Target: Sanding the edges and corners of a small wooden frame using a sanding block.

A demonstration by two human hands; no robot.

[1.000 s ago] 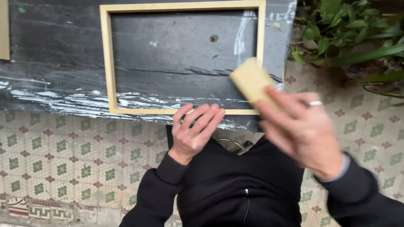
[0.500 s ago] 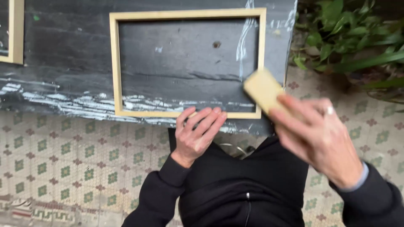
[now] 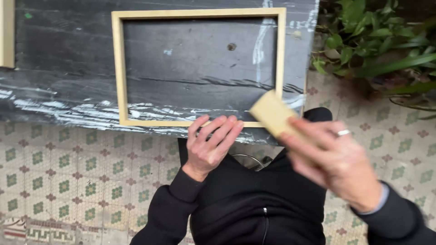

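A black, paint-streaked board [image 3: 63, 77] spans the top, above a tiled floor [image 3: 68, 172] with green plants [image 3: 377, 41] off to the right. On the board lies a pale wooden frame [image 3: 116, 68], its near rail right under the fingers of the left hand [image 3: 210, 144]. That hand lies flat, fingers stretched out and close together, tips pressing on the rail, gripping nothing. The right hand [image 3: 334, 163], blurred, has its fingers curled around a tan block [image 3: 271, 113]; a ring shows on one finger. The block pokes out beyond those fingertips and sits over the frame's near right corner, just beside the left fingertips; I cannot tell whether it touches the wood.
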